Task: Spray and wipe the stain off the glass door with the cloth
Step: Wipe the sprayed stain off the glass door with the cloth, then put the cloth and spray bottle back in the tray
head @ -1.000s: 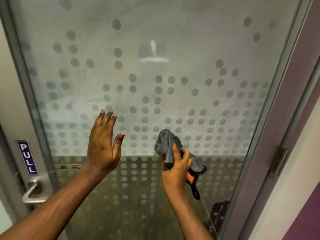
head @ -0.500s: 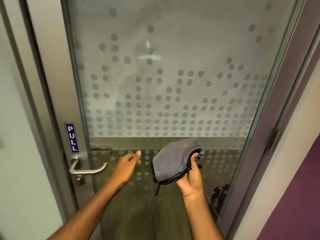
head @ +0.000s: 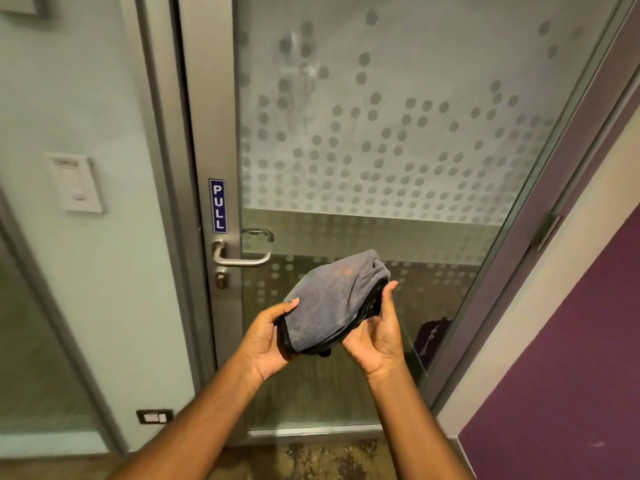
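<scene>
A grey cloth (head: 332, 299) with a black edge and a small orange mark on top is bunched between both hands, in front of the lower part of the glass door (head: 433, 81). My left hand (head: 266, 337) grips its left end. My right hand (head: 379, 336) holds its right end from below. The door is frosted with a dot pattern. Wet streaks and a smear (head: 304, 74) run down the glass at its upper left. No spray bottle is in view.
A metal lever handle (head: 239, 259) and a blue PULL sign (head: 218, 206) sit on the door's left frame. A white wall switch (head: 76, 183) is to the left. The door hinge (head: 545, 232) and a purple wall (head: 571, 358) lie to the right.
I have stepped back from the door and the view has swung left. My left hand came down off the glass and took hold of the cloth, which now lies spread between both hands.
</scene>
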